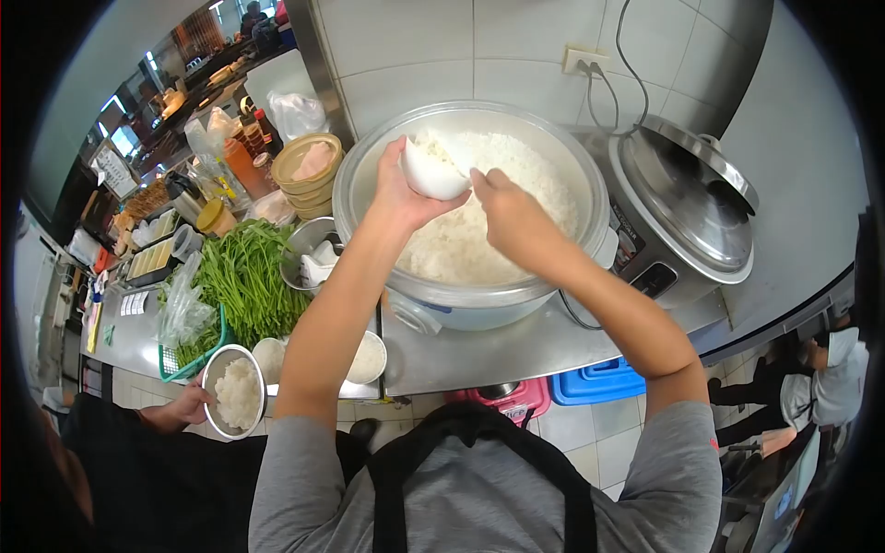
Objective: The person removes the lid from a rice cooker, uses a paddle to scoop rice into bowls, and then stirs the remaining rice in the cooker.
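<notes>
My left hand [403, 192] is wrapped round a white bowl [433, 180] with rice in it, tilted over a large round pot [346, 198]. Cooked white rice [525, 184] fills much of the pot. At the bowl's right rim, my right hand [514, 221] is closed in a fist on what looks like a white rice paddle; only a pale edge of it shows, the rest being hidden by the fingers and bowl.
A steel rice cooker [668, 207] with its lid stands right of the pot. Leafy greens [249, 281], a steel bowl [309, 249] and stacked bamboo steamers [309, 170] are left. A co-worker's hand [191, 404] holds a bowl of rice [237, 392]. Another person [820, 378] stands far right.
</notes>
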Demonstrator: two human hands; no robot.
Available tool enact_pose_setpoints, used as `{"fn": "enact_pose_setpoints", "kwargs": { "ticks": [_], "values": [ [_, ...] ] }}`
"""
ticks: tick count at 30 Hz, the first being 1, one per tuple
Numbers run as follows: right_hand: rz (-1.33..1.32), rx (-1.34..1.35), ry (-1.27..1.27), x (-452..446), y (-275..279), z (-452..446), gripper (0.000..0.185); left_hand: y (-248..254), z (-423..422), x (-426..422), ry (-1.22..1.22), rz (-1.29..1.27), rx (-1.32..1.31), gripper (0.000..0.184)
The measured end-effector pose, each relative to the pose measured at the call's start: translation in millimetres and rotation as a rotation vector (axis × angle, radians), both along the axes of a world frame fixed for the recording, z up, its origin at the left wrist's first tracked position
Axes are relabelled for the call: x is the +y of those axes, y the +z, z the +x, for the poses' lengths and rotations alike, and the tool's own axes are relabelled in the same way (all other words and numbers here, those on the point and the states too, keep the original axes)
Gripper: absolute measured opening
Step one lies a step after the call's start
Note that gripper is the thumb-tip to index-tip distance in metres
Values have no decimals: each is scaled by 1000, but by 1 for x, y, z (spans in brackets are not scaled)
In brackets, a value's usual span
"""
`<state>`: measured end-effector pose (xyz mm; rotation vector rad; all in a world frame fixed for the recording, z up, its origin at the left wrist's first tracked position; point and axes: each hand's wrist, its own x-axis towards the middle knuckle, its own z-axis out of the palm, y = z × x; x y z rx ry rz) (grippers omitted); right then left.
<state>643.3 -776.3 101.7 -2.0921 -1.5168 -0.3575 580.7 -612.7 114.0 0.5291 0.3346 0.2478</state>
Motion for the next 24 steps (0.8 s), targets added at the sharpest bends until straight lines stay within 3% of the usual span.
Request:
{"fn": "enact_pose_setpoints", "kwargs": {
  "ticks": [5,7,13,15,16,17,19,21,23,24],
  "values": [
    [-88,44,22,-21,24,21,52,1,-1,4,-11,17,76,55],
    [142,-106,-26,-22,36,25,54,0,-5,6,-54,44,51,55],
    [144,-213,59,-8,20,21,52,-4,-13,11,-102,-2,-27,54],
    [299,191,6,-14,36,24,53,2,-21,9,-68,8,-63,55],
    [325,236,-13,-14,34,22,51,4,-25,7,-46,13,-96,55],
    [324,241,-6,-9,24,17,51,7,-26,6,-37,13,-92,55],
    [214,5,122,0,4,3,48,10,-26,3,2,82,-93,57],
    [190,-9,135,-4,13,9,46,7,-31,4,12,69,-93,58],
    [231,455,115,-10,28,21,51,6,-38,5,22,65,-97,60],
    [254,511,31,-10,29,17,51,5,-40,4,31,91,-137,61]
  ]
}}
